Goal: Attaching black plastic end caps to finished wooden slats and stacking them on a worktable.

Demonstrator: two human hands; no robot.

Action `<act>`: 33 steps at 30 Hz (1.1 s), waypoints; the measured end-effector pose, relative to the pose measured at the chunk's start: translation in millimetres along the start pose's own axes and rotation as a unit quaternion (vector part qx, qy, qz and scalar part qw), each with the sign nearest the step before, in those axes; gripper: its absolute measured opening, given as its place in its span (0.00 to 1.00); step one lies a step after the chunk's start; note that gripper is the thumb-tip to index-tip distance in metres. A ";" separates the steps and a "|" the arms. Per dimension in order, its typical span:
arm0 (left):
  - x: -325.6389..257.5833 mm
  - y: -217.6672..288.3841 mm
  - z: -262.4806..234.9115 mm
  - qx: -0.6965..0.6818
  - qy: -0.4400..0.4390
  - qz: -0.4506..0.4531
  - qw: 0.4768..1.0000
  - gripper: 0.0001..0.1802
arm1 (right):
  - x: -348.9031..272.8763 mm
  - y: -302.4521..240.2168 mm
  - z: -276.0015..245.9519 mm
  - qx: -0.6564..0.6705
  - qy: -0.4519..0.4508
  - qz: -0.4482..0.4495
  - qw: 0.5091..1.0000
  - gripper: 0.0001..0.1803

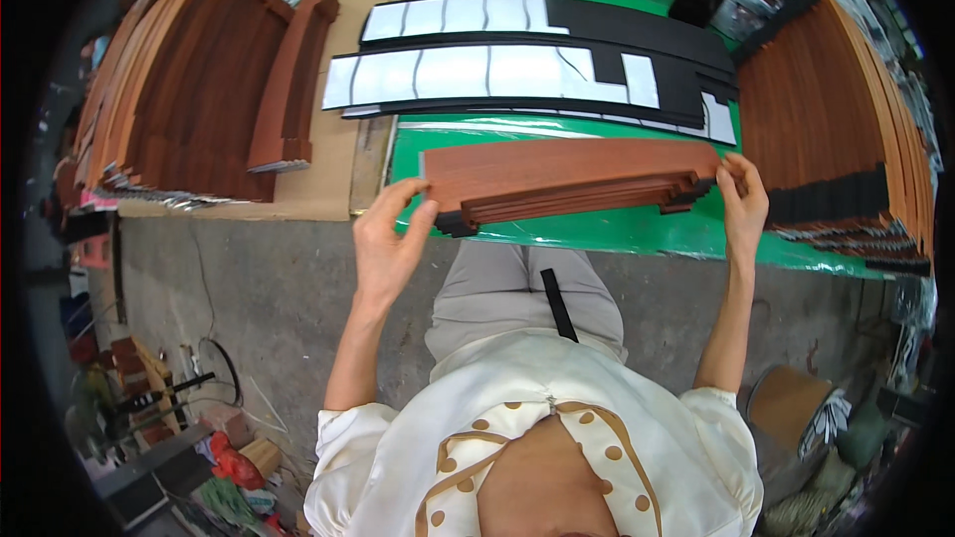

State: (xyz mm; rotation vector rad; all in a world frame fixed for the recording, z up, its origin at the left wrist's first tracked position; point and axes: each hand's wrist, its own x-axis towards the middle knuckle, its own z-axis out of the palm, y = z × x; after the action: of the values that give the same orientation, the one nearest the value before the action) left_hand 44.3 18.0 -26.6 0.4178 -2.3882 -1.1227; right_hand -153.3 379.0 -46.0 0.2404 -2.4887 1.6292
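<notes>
While both hands grip one bundle of wooden strips by its ends, the scene reads as follows, left to right.

Far left: stacks of reddish-brown curved boards (199,89) lie fanned on a cardboard sheet (328,189), well apart from the hands.

Left hand: the left hand (386,239) is at the bundle's left end, thumb and fingers curled around the stepped end of the strips, pressing inward.

Bundle: the stack of wooden strips (572,179) lies across the near edge of the green table (617,234), held between the two hands. It is long, slightly bowed, red-brown with a wood-grain face; the ends are staggered like steps, with dark undersides showing.

Right hand: the right hand (743,204) pinches the right end, fingertips on top and thumb below, closed on the strips.

Behind: two long black strips with white backing patches (517,70) lie on the table beyond the bundle, apart from it.

Far right: another fanned stack of brown strips (836,109) with dark ends sits near the right hand, not touching it.

Step in hand: by my judgement, squaring up the bundle by pushing on both ends.

Next move calls for: even pressure from both sides, so the staggered ends come flush without the strips sliding or buckling.
</notes>
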 end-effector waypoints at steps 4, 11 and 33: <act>-10.1 -7.5 3.2 0.041 -0.031 0.015 0.999 0.18 | -10.2 30.0 -1.0 -0.071 -0.017 -0.066 0.995 0.14; 27.9 -55.5 -64.1 0.242 0.080 0.076 0.964 0.22 | 1.8 24.0 -29.2 0.015 0.101 -0.014 0.995 0.15; 86.3 -44.1 -139.7 -0.034 0.001 -0.128 0.991 0.29 | 2.3 -70.8 53.4 0.003 -0.091 -0.188 0.978 0.07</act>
State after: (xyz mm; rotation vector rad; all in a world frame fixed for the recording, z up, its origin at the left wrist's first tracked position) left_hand 48.5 -137.9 41.0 0.7170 -2.3345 -1.3088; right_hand -142.3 302.0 -3.4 0.8390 -2.3705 1.5110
